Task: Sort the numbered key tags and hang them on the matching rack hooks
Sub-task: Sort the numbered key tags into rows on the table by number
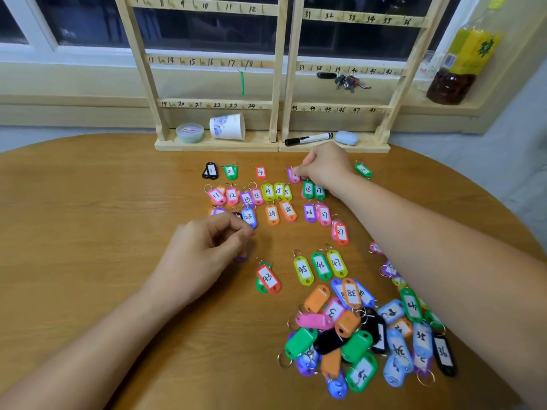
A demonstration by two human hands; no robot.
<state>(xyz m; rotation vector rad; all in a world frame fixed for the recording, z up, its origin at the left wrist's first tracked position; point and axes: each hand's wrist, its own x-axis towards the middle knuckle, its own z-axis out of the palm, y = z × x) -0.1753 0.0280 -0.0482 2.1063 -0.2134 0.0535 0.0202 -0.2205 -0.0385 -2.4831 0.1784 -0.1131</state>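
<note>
Coloured numbered key tags lie in sorted rows (268, 199) on the round wooden table (88, 232), and a mixed pile of tags (364, 332) sits at the front right. Two wooden racks (279, 84) with numbered hooks stand behind them; one green tag (242, 83) hangs near hook 18. My right hand (324, 168) pinches a pink tag (293, 175) in the top row. My left hand (204, 255) is curled over the left end of the third row; a purple tag (240, 259) peeks from under its fingers.
On the rack bases sit a small lidded tub (189, 133), a tipped paper cup (228, 126), a black marker (307, 139) and a pale blue case (347, 138). A key bunch (349, 82) lies on the sill behind. A bottle (461, 63) stands at the back right.
</note>
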